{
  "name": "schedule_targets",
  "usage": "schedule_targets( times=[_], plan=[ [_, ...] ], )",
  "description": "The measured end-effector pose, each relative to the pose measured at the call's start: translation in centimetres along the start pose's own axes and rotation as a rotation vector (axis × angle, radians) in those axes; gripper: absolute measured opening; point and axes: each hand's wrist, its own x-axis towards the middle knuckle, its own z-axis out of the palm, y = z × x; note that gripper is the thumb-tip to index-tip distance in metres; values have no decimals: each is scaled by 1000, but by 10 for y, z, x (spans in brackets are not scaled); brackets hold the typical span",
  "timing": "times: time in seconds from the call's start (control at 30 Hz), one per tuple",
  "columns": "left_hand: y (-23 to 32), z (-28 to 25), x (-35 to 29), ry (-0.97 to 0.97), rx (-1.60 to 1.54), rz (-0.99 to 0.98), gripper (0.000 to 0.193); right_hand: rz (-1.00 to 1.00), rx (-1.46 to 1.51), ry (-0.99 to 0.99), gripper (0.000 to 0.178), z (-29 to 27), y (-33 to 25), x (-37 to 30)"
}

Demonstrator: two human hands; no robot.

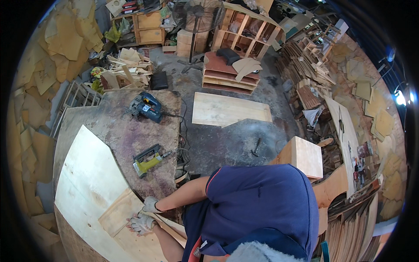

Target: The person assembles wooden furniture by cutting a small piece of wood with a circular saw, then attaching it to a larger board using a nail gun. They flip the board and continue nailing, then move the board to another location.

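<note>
A large pale plywood sheet point(87, 174) with a curved outline lies on the worktable at the left. On its near part rests a smaller plywood panel point(115, 214). My left hand point(142, 223), in a light work glove, lies on this panel's right part with its fingers spread. Just beyond it, my right hand point(150, 204), gloved too, is curled at the panel's right edge; its fingertips are partly hidden. A yellow-green nail gun point(147, 162) with a hose lies on the table farther off. Behind that stands a dark blue jigsaw point(148, 107).
A cut board point(231, 109) and a hammer point(256, 147) lie on the floor. Ahead are a reddish-topped wooden unit point(229, 74), a standing fan point(196, 26) and scrap wood point(128, 70). A wooden box point(307, 155) and stacked boards point(353, 227) stand at the right.
</note>
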Motion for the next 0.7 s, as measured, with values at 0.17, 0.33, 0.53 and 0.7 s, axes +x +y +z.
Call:
schedule_targets(
  times=[0.17, 0.33, 0.53, 0.7],
  plan=[
    [1, -13, -2, -25, 7, -16, 66, -27, -25, 23, 45, 5, 4, 5],
    [1, -19, -4, -76, 12, -25, 73, -32, -43, -7, 45, 5, 4, 3],
    [2, -19, -5, -63, 13, -32, 77, -92, -101, 24, 48, -3, -2, -3],
    [1, -17, -5, -53, 2, -14, 75, -102, -141, 12, 49, -5, -6, -3]
  ],
)
